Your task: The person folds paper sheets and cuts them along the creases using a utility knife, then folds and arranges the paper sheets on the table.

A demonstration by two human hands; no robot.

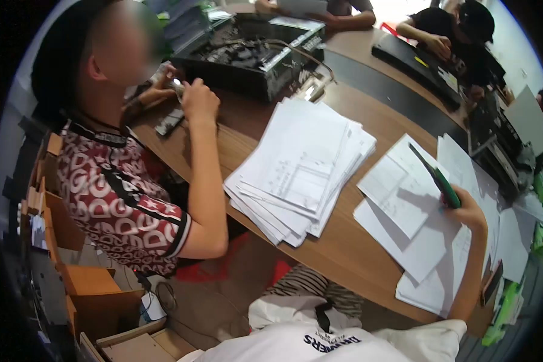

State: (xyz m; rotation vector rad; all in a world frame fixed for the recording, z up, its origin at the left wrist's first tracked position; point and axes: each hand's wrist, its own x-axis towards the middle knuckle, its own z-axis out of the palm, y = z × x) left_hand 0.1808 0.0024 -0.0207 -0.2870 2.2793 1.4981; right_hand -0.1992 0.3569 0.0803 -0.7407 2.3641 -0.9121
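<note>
My right hand (466,210) is closed around the green handle of a long, dark-bladed tool (435,178), held above loose white papers (398,181) on the right of the wooden table. The tool's tip points up and to the left. Drawings show on several sheets. A thick, uneven stack of white papers (301,163) lies to the left of these sheets. My left hand does not show in the frame.
At the left, a person in a patterned shirt (123,199) holds a small object near a black open case (253,54). Other people sit across the table (368,90), by a flat black box (416,69). Cardboard boxes (96,289) stand at lower left.
</note>
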